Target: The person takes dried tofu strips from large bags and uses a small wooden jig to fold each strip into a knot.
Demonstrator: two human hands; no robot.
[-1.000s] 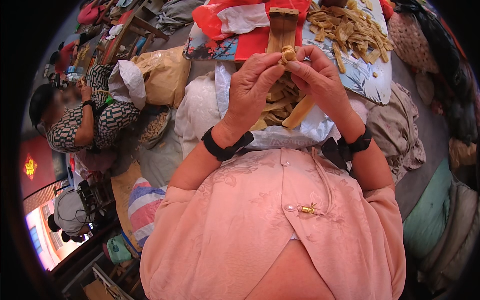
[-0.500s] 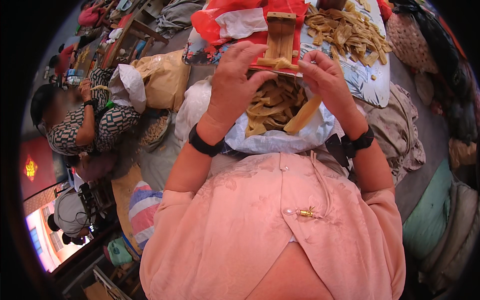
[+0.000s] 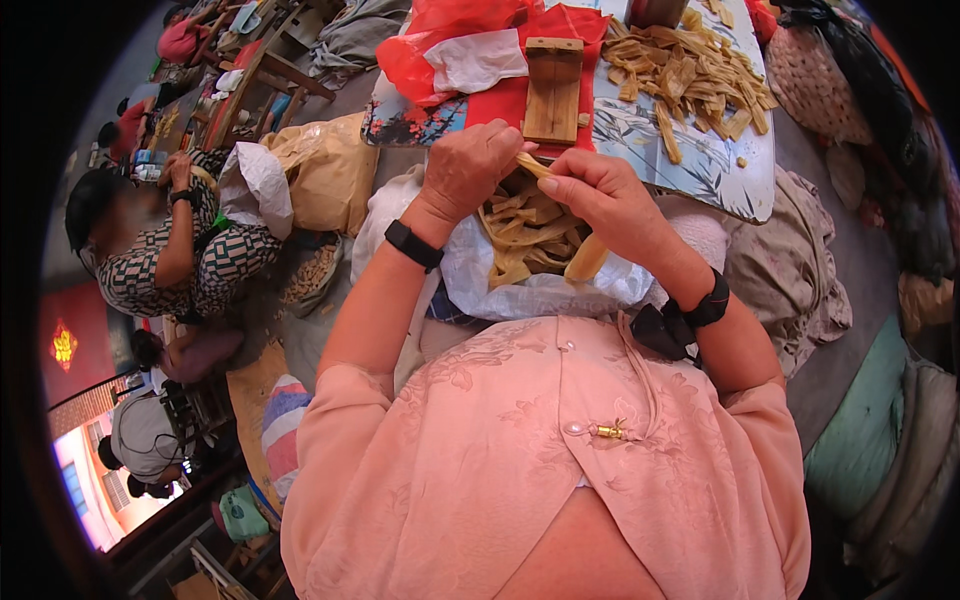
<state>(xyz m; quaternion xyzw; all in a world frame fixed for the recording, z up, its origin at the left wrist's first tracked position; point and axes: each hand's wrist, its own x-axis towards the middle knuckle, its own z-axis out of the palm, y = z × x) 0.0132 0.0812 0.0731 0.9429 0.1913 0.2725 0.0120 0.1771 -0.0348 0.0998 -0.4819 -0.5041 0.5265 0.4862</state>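
Observation:
Close together in front of me, my left hand [image 3: 468, 168] and my right hand [image 3: 605, 198] both pinch a thin yellowish-brown strip [image 3: 534, 165] between them. The strip slants from the left fingertips down to the right thumb and forefinger, and its ends are covered by the fingers. Below the hands, an open white plastic bag [image 3: 530, 298] on my lap is full of similar flat strips [image 3: 525, 232]. A small wooden stand [image 3: 553, 95] with an upright end block sits just beyond my fingers, on a red cloth [image 3: 497, 108] at the table's near edge.
A heap of strips [image 3: 690, 75] covers the right of the patterned table [image 3: 650, 150]. Red plastic [image 3: 410, 65] and white tissue [image 3: 475, 60] lie at its left. A brown sack [image 3: 325, 165] stands on the floor. Another person [image 3: 150, 240] sits at the left, hands raised.
Both hands have drawn nearer each other and down toward me, off the wooden stand. My left hand was spread apart and has closed on the strip, which has left the stand's front.

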